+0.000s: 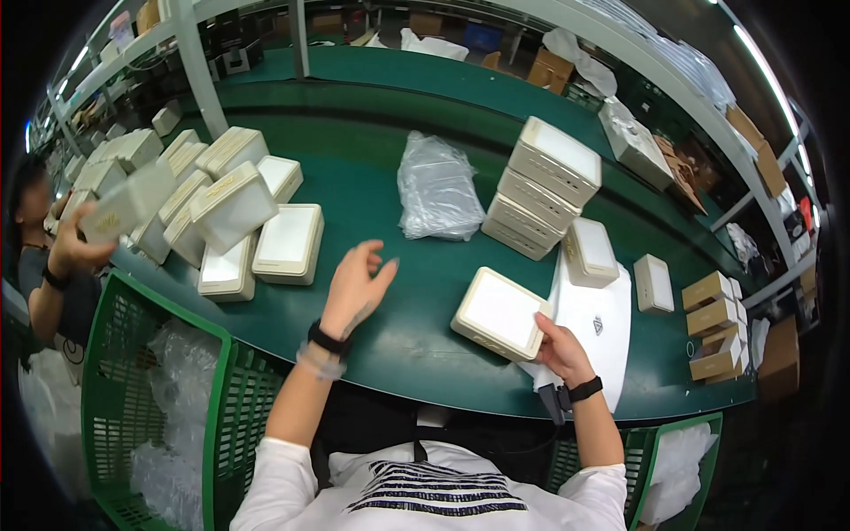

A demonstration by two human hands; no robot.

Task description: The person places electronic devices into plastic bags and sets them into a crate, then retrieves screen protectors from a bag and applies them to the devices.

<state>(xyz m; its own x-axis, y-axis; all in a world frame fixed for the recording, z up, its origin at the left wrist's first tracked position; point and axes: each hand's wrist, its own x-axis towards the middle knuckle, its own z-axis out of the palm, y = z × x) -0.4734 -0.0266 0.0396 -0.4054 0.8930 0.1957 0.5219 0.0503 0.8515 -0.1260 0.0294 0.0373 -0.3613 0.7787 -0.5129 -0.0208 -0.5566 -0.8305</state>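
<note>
My right hand point(563, 347) grips the near right corner of a cream box point(502, 310) with a white top, tilted above the green table. My left hand point(356, 288) hovers over the table with its fingers apart and nothing in it. To its left lie several like boxes, one flat box point(289, 243) being closest. Beyond my right hand rises a stack of such boxes point(547, 186). Another box point(591, 253) rests on a white cloth point(602, 341), partly covered by my right hand. Between the two groups lies a bundle of clear plastic bags point(436, 188).
At the left a co-worker's hand point(78, 239) holds a similar box point(128, 205). Green crates point(221, 398) with plastic wrap stand below the table's front edge. To the right are a single box point(653, 285) and small tan boxes point(711, 314). A grey metal post point(197, 71) rises behind.
</note>
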